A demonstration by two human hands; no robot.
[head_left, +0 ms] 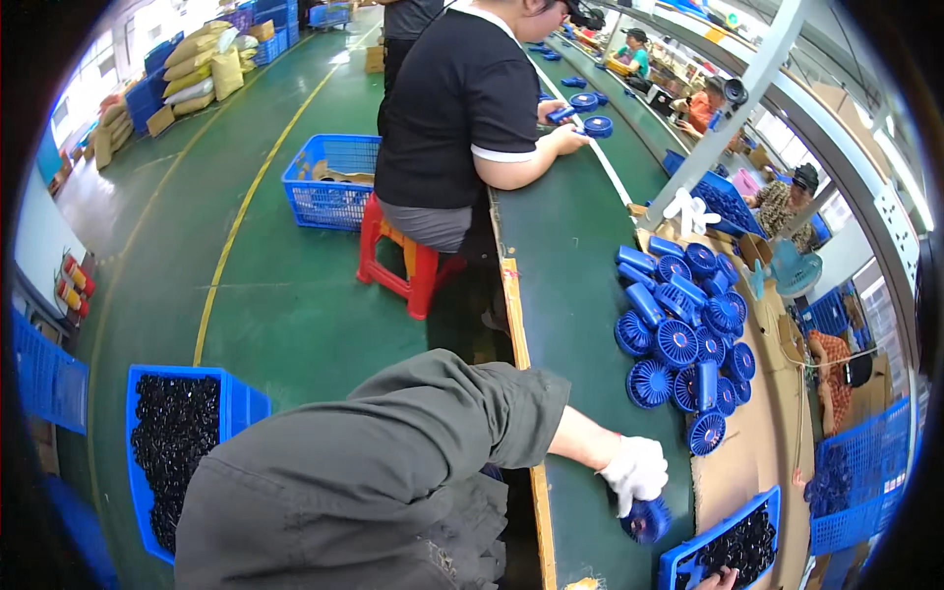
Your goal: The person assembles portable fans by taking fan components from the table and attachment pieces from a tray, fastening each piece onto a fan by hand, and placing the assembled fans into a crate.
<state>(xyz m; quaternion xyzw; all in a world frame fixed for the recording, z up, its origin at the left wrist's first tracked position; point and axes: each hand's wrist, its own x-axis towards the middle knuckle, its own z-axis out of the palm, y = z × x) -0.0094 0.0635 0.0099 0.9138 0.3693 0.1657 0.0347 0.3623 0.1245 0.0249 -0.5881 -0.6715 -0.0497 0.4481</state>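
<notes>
A blue handheld fan, slightly blurred, is gripped at its upper side by the white-gloved left hand over the green conveyor belt, near the belt's right edge. The right hand is mostly cut off; its fingers are seen at the blue tray of small black parts, but whether anything is pinched cannot be told. Farther along, piled fans are spread across the belt's right edge onto a cardboard sheet. Beyond the left edge, a red stool is occupied by a co-worker.
</notes>
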